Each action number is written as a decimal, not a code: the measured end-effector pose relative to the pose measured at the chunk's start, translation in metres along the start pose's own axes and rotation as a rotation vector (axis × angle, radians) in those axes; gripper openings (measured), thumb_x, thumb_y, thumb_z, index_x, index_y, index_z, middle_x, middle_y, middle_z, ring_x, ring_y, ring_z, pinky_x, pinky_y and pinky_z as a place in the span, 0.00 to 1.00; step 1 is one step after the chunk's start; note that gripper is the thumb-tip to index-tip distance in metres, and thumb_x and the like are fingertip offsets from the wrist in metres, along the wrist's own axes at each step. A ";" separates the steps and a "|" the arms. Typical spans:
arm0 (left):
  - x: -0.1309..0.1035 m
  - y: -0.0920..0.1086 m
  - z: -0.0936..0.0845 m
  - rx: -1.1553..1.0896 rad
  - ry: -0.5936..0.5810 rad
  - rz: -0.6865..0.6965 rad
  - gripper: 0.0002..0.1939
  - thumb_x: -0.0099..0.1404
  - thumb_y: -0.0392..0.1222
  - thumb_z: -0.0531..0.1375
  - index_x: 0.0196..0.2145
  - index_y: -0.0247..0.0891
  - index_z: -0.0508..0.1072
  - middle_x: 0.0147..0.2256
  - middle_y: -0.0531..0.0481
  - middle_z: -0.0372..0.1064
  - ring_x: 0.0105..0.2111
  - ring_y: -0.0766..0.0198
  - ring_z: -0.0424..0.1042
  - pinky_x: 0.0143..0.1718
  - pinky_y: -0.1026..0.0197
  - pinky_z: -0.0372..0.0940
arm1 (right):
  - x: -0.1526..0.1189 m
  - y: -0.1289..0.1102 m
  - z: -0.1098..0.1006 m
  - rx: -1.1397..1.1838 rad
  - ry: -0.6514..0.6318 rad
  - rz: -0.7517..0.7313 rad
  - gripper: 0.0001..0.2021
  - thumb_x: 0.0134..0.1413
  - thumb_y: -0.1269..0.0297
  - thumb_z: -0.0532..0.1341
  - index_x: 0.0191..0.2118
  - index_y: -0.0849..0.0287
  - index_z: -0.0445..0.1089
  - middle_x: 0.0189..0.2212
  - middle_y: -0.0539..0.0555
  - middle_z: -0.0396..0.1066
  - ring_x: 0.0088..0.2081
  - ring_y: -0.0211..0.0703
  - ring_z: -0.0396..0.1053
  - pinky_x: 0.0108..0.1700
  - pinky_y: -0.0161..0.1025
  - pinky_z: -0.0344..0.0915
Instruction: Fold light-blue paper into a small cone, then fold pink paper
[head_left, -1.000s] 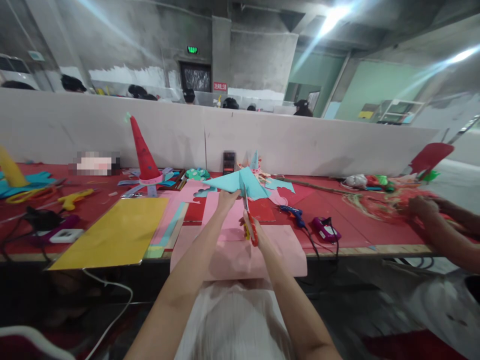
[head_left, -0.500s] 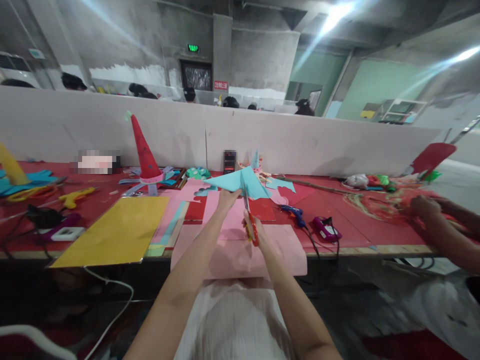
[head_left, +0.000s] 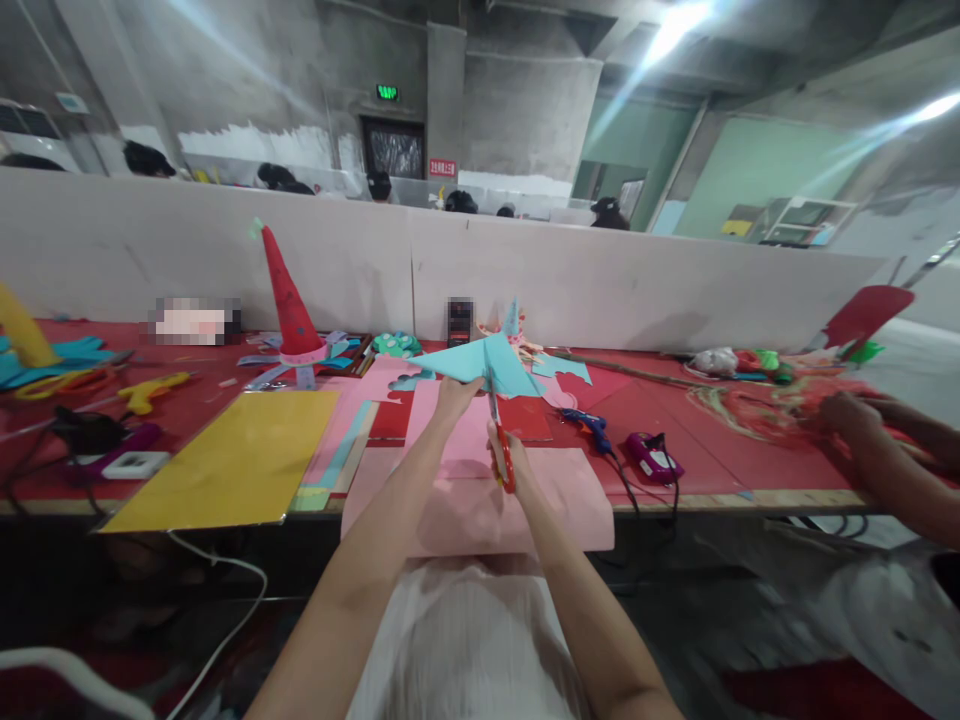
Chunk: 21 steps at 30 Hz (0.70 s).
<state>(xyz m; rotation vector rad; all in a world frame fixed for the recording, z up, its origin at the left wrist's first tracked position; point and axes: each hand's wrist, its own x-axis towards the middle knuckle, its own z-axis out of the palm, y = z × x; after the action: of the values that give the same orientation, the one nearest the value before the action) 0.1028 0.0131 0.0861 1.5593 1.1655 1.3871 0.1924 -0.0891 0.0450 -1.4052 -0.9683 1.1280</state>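
Observation:
A light blue sheet, felt or paper, is held up over the table, its left side tapering to a point. My left hand is closed on its lower edge. My right hand grips a pair of scissors with red-orange handles. The blades point away from me and lie against the sheet, close to the left fingers. Below both hands are pink sheets, the front one overhanging the table edge, and red pieces.
A yellow sheet and red cone hat stand left. At right are a blue glue gun, a purple box with a cable, and a co-worker's hands in red strands. A white partition lines the back.
The hands, scissors and blue sheet stay in nearly the same place. The scissor handles look slightly closer together. At the right, the co-worker's hands have shifted slightly.

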 end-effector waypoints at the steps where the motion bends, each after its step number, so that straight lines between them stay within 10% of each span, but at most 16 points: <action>1: 0.000 0.000 0.000 -0.007 -0.001 -0.002 0.17 0.62 0.44 0.53 0.46 0.34 0.64 0.45 0.45 0.62 0.42 0.59 0.65 0.41 0.52 0.63 | 0.000 0.001 0.000 0.003 0.003 0.000 0.23 0.40 0.40 0.55 0.21 0.58 0.58 0.10 0.43 0.51 0.10 0.30 0.51 0.10 0.29 0.50; 21: -0.005 0.008 -0.005 -0.242 -0.096 -0.132 0.10 0.43 0.35 0.62 0.27 0.31 0.69 0.22 0.51 0.70 0.23 0.63 0.70 0.28 0.58 0.69 | 0.009 0.010 -0.002 0.069 -0.049 -0.010 0.22 0.39 0.41 0.55 0.20 0.57 0.57 0.09 0.42 0.51 0.10 0.29 0.51 0.11 0.28 0.48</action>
<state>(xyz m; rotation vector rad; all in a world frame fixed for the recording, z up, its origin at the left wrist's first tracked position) 0.0994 0.0050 0.0928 1.3394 0.9843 1.2991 0.1958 -0.0821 0.0343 -1.3208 -0.9613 1.1822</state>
